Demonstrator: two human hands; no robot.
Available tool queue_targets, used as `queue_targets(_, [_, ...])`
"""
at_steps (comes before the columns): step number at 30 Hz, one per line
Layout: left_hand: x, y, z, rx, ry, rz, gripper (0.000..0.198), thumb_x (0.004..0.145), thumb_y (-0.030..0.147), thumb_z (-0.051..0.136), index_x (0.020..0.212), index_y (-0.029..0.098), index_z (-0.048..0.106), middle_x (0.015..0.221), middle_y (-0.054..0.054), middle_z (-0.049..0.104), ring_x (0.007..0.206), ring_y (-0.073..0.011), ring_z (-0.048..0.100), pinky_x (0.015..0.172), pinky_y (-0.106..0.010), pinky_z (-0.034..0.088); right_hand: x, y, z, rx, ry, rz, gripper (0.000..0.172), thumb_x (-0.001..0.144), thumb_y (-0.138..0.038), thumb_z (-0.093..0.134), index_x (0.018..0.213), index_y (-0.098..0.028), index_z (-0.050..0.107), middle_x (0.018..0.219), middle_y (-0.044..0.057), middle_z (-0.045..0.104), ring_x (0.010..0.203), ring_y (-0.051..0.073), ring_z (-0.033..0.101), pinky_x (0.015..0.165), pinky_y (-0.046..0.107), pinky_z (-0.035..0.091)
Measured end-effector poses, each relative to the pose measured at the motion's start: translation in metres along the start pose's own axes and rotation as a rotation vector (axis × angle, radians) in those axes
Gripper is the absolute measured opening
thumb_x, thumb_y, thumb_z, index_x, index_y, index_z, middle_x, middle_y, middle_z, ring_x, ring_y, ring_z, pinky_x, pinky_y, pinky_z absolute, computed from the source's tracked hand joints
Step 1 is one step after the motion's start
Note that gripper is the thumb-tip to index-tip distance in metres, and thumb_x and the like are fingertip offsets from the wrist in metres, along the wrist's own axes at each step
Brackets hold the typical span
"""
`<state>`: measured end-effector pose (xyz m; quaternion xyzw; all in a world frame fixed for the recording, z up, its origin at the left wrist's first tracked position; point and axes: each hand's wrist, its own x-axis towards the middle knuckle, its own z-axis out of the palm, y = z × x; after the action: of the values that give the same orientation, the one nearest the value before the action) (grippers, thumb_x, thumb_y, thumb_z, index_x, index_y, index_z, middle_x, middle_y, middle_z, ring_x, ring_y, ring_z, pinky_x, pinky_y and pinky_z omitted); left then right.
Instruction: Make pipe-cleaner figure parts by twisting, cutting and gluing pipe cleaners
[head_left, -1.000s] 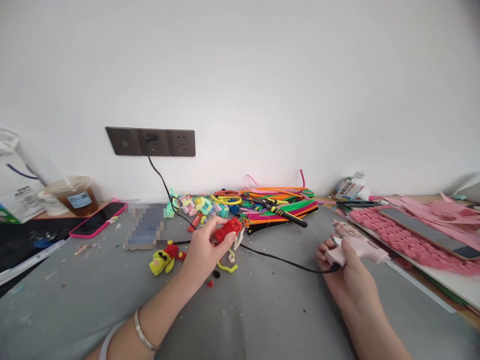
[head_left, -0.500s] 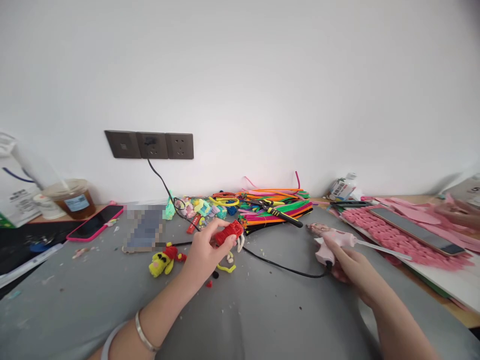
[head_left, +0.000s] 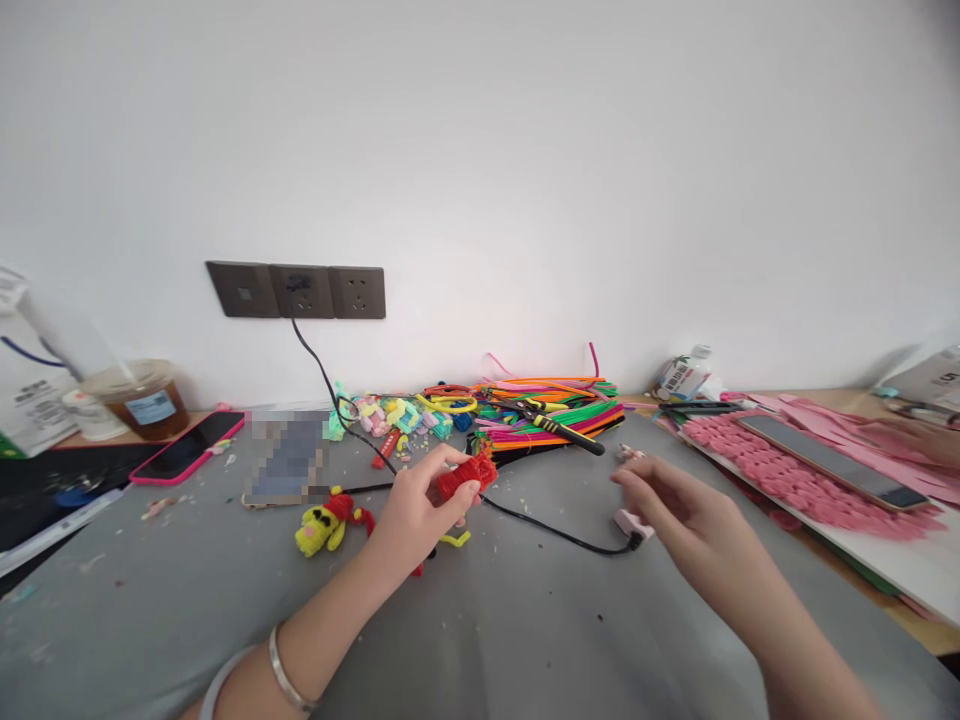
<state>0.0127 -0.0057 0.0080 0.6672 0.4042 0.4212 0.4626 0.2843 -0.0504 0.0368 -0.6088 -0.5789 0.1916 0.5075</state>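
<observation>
Pinching a red bundle [head_left: 469, 478] over the grey table [head_left: 525, 630], the left hand [head_left: 421, 500] was narrow; the right hand [head_left: 694, 510] curled over the glue gun [head_left: 630, 522], its grip unclear; a snagged cord [head_left: 551, 525] might have dragged the glue gun; hard squeezing might have crushed the red bundle.

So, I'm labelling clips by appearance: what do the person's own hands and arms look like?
The left hand and right hand are ungloved. The left forearm wears a silver-coloured bangle and, farther up, a pale band of unclear material. Nothing worn shows on the right forearm.
</observation>
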Motion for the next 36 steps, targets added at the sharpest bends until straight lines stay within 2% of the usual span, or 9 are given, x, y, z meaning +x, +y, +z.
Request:
queue_targets(5, [-0.002, 0.009, -0.001, 0.214, -0.022, 0.099, 0.023, 0.084, 0.04, 0.06, 0.098, 0.022, 0.066, 0.076, -0.001, 0.072, 0.062, -0.0152, 0.064, 0.06, -0.023, 0.049, 0.013, -0.03, 0.05, 0.126, -0.268, -0.097, 0.036, 0.087, -0.054, 0.055, 0.083, -0.021, 0.066, 0.073, 0.005, 0.065, 0.065, 0.018, 0.058, 0.058, 0.027, 0.047])
queue_targets(9, [-0.001, 0.013, -0.002, 0.293, -0.036, 0.123, 0.022, 0.085, 0.037, 0.058, 0.098, 0.021, 0.066, 0.075, 0.0, 0.07, 0.062, -0.0138, 0.062, 0.059, -0.021, 0.045, 0.034, -0.016, 0.066, 0.052, -0.177, -0.185, 0.028, 0.09, -0.045, 0.052, 0.081, -0.021, 0.062, 0.075, 0.003, 0.065, 0.065, 0.017, 0.056, 0.061, 0.028, 0.046])
queue_targets(12, [-0.001, 0.012, -0.001, 0.293, -0.062, 0.09, 0.023, 0.085, 0.038, 0.058, 0.098, 0.02, 0.066, 0.072, 0.0, 0.069, 0.058, -0.0129, 0.059, 0.055, -0.02, 0.043, 0.057, 0.011, 0.061, -0.325, -0.045, -0.252, 0.018, 0.09, -0.035, 0.051, 0.089, -0.021, 0.062, 0.089, 0.007, 0.067, 0.076, 0.021, 0.06, 0.072, 0.033, 0.047])
queue_targets(14, [-0.002, 0.011, 0.0, 0.281, -0.07, 0.069, 0.024, 0.084, 0.039, 0.059, 0.097, 0.02, 0.065, 0.068, 0.001, 0.068, 0.055, -0.0127, 0.057, 0.053, -0.02, 0.042, 0.074, 0.032, 0.055, -0.66, -0.089, -0.24, 0.018, 0.087, -0.033, 0.055, 0.096, -0.02, 0.064, 0.096, 0.011, 0.067, 0.09, 0.027, 0.062, 0.08, 0.038, 0.047])
queue_targets(16, [-0.002, 0.01, 0.001, 0.265, -0.074, 0.052, 0.024, 0.083, 0.04, 0.06, 0.097, 0.021, 0.065, 0.066, 0.001, 0.067, 0.054, -0.013, 0.057, 0.053, -0.021, 0.042, 0.089, 0.051, 0.052, -0.731, -0.136, -0.217, 0.016, 0.083, -0.028, 0.058, 0.094, -0.018, 0.066, 0.093, 0.013, 0.067, 0.089, 0.03, 0.063, 0.078, 0.04, 0.048])
queue_targets(20, [-0.003, 0.008, 0.002, 0.229, -0.086, 0.027, 0.023, 0.083, 0.039, 0.06, 0.097, 0.022, 0.065, 0.064, 0.002, 0.066, 0.052, -0.0134, 0.057, 0.052, -0.021, 0.043, 0.112, 0.068, 0.05, -0.737, -0.261, -0.248, 0.015, 0.084, -0.023, 0.058, 0.091, -0.018, 0.069, 0.093, 0.013, 0.069, 0.085, 0.027, 0.067, 0.079, 0.036, 0.049])
queue_targets(25, [-0.004, 0.006, 0.003, 0.197, -0.129, 0.023, 0.021, 0.085, 0.039, 0.058, 0.097, 0.023, 0.064, 0.066, 0.001, 0.068, 0.053, -0.0133, 0.057, 0.053, -0.022, 0.045, 0.123, 0.068, 0.04, -0.691, -0.369, -0.291, 0.012, 0.087, -0.024, 0.055, 0.09, -0.021, 0.065, 0.095, 0.008, 0.073, 0.085, 0.023, 0.068, 0.074, 0.031, 0.05])
queue_targets(30, [-0.007, 0.005, 0.009, 0.214, -0.197, -0.002, 0.02, 0.085, 0.037, 0.058, 0.097, 0.022, 0.064, 0.069, 0.0, 0.068, 0.054, -0.0136, 0.057, 0.053, -0.023, 0.044, 0.117, 0.061, 0.013, -0.723, -0.301, -0.264, 0.016, 0.09, -0.033, 0.048, 0.097, -0.023, 0.059, 0.092, 0.008, 0.073, 0.076, 0.026, 0.067, 0.06, 0.031, 0.044])
queue_targets(36, [-0.009, 0.004, 0.013, 0.199, -0.232, 0.024, 0.02, 0.084, 0.036, 0.059, 0.096, 0.023, 0.067, 0.062, 0.002, 0.063, 0.051, -0.0138, 0.056, 0.05, -0.023, 0.043, 0.116, 0.043, -0.01, -0.616, -0.168, -0.336, 0.021, 0.092, -0.039, 0.042, 0.103, -0.025, 0.052, 0.098, 0.009, 0.072, 0.081, 0.026, 0.066, 0.067, 0.033, 0.044])
